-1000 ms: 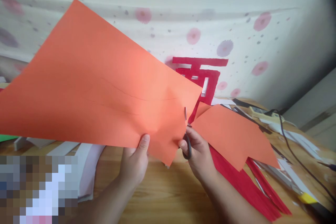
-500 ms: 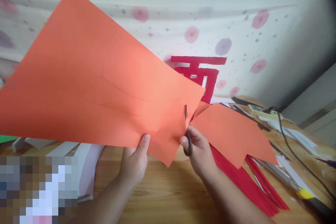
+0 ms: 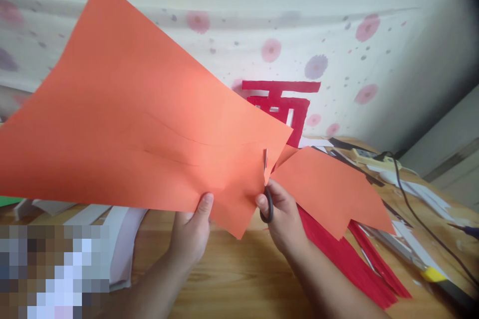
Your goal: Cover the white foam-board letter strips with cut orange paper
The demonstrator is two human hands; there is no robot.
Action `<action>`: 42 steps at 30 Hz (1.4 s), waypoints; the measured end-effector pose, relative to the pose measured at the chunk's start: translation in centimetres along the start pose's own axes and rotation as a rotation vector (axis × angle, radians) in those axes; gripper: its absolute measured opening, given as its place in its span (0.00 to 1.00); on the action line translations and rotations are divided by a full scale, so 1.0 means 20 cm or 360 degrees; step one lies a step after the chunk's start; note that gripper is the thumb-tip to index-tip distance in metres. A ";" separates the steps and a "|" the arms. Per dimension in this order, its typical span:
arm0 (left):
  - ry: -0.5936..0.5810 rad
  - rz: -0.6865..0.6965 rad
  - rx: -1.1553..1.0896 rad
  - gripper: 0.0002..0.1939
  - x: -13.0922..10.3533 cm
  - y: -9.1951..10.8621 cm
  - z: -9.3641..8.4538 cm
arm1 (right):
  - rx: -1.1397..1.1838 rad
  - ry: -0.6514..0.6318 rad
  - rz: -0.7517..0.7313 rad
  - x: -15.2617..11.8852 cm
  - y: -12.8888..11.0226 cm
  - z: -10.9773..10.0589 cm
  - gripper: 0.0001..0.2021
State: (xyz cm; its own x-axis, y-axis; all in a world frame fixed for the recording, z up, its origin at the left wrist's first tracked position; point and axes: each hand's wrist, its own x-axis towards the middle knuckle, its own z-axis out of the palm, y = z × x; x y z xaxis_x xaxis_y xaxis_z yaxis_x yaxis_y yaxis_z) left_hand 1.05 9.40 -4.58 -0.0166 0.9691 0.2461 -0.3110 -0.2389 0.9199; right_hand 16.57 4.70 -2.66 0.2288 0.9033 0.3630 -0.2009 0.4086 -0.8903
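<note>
2 bare hands of mine are up above the pale wooden table (image 3: 224, 279), working at the large orange paper sheet (image 3: 160, 84) with thin curved pencil lines on it. The sheet is the thing I place everything by. My left hand (image 3: 192, 229) pinches its lower edge, thumb on the near face, the other fingers hidden behind. My right hand (image 3: 282, 214) grips the scissors with black oval handles (image 3: 267, 205) at the sheet's lower right; my fingers are curled at the handles, and 1 narrow metal blade shows against the orange. Right of the sheet lies a smaller orange paper piece (image 3: 329, 184) with a notched edge, over flat red strips (image 3: 348, 259). Behind the sheet, partly covered by it, stands a red cut-out shape (image 3: 301, 114), in front of the white cloth with pink and purple flowers (image 3: 239, 65).
</note>
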 end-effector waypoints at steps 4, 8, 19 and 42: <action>-0.0047 -0.0025 -0.0009 0.28 0.00 -0.01 -0.01 | -0.0020 0.0014 -0.0016 0.00 0.00 -0.01 0.13; -0.0060 -0.0017 0.0011 0.27 0.00 -0.01 -0.01 | 0.0007 0.0007 0.0004 0.01 0.01 -0.01 0.14; -0.0129 -0.0106 -0.0135 0.29 0.00 -0.02 0.00 | 0.0064 0.0012 0.0026 0.00 -0.01 0.00 0.13; -0.0180 -0.0109 -0.0124 0.30 0.00 -0.01 0.00 | -0.0031 0.0136 0.0038 0.01 0.00 -0.01 0.16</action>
State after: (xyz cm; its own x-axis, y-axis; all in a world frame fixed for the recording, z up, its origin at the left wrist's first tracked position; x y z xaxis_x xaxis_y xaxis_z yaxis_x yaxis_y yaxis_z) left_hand 1.04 9.44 -4.86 0.1129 0.9688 0.2206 -0.3804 -0.1630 0.9103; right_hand 16.79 4.83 -2.69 0.3047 0.8979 0.3176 -0.1890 0.3839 -0.9038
